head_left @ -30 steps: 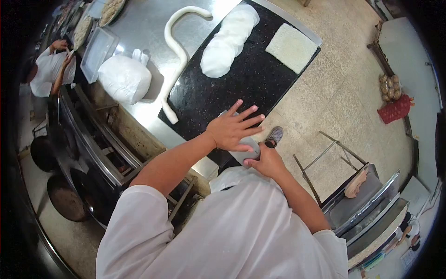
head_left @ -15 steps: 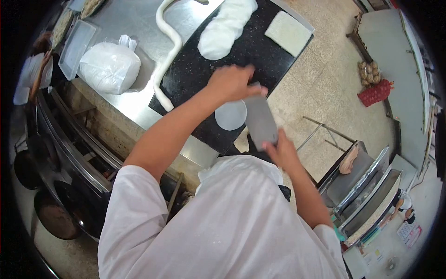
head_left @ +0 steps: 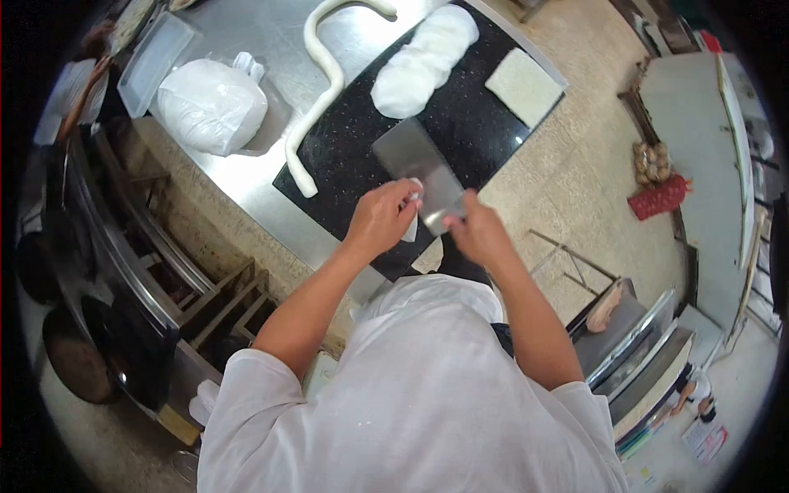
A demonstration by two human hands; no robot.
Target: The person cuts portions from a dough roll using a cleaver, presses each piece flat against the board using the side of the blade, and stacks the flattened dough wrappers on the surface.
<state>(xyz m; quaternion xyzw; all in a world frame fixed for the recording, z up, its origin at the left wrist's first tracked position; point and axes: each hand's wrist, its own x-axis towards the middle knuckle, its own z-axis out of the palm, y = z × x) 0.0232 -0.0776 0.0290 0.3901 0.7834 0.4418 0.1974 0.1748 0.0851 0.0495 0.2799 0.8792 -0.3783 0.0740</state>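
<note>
My right hand (head_left: 479,234) is closed on the end of a cleaver (head_left: 417,160), its wide, flat metal blade held over the black speckled board (head_left: 337,156). My left hand (head_left: 382,215) is beside the blade, fingers pinched around a small white piece of dough (head_left: 417,189). Below those fingers a thin white dough round (head_left: 411,231) shows in part; my hand hides the rest. Farther up the board lies an overlapping row of thin white dough rounds (head_left: 427,57). To the left, a long dough rope (head_left: 329,70) curves from the metal table onto the board.
A folded white cloth (head_left: 526,88) lies at the board's right corner. A large white plastic bag (head_left: 212,107) and a clear plastic lid (head_left: 160,62) are on the metal table (head_left: 283,41). Pans (head_left: 78,353) stand lower left, metal trays (head_left: 637,337) right. Another person's arm (head_left: 86,94) shows far left.
My left hand has come back toward me from the far side of the cleaver and now pinches dough. The cleaver has swung up and left over the board. The view has shifted slightly.
</note>
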